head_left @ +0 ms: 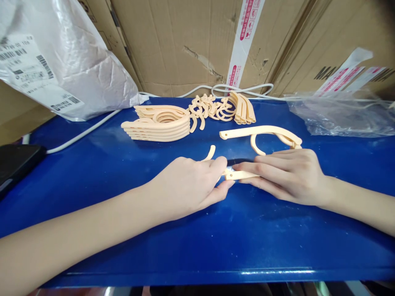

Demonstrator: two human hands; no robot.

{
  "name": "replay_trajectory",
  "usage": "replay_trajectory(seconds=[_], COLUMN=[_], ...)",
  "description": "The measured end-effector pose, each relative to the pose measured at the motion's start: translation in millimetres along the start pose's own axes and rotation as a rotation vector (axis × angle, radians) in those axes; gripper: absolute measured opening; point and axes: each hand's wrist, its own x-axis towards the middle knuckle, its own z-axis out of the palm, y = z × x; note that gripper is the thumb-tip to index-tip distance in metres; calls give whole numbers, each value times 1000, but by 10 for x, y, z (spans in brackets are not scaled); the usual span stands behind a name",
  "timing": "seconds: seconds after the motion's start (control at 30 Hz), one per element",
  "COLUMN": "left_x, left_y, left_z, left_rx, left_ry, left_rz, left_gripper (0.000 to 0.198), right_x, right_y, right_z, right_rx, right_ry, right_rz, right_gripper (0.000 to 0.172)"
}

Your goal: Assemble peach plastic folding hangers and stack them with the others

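My left hand (pixel 191 185) is closed in a pinch on a cream plastic hanger hook (pixel 210 153), whose curved tip sticks up past the knuckles. My right hand (pixel 286 176) grips a cream plastic hanger arm (pixel 240 175) between fingers and thumb. The arm's holed end meets the hook at my left fingertips; fingers cover the joint. Just beyond my right hand lies a long curved hanger arm (pixel 256 130), with a ring-like curved part (pixel 254 144) under it. Whether these join the held piece is hidden.
Behind are a stack of cream hanger pieces (pixel 160 132), a pile of loose hooks (pixel 203 107) and several hanger arms (pixel 243 109). Cardboard boxes (pixel 185 41) close off the back of the blue table (pixel 197 246). A wrapped parcel (pixel 92 61), phone (pixel 21 164), white cable (pixel 83 133) and clear bag (pixel 339 117) surround it.
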Motion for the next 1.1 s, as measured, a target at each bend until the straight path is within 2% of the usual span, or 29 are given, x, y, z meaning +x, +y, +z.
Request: replay_trajectory(seconds=[0.47, 0.8, 1.1], left_x=[14, 10, -2], left_y=[-3, -37, -69], left_z=[-4, 21, 81], left_rx=[53, 46, 40], left_ry=[-10, 38, 136], left_rz=[3, 9, 52], left_gripper=[33, 30, 30], right_x=[-39, -30, -42], right_y=[15, 21, 29], right_z=[36, 57, 76], right_rx=[76, 148, 211], right_ry=[-29, -58, -83], right_rz=[53, 82, 110], right_gripper=[18, 19, 20])
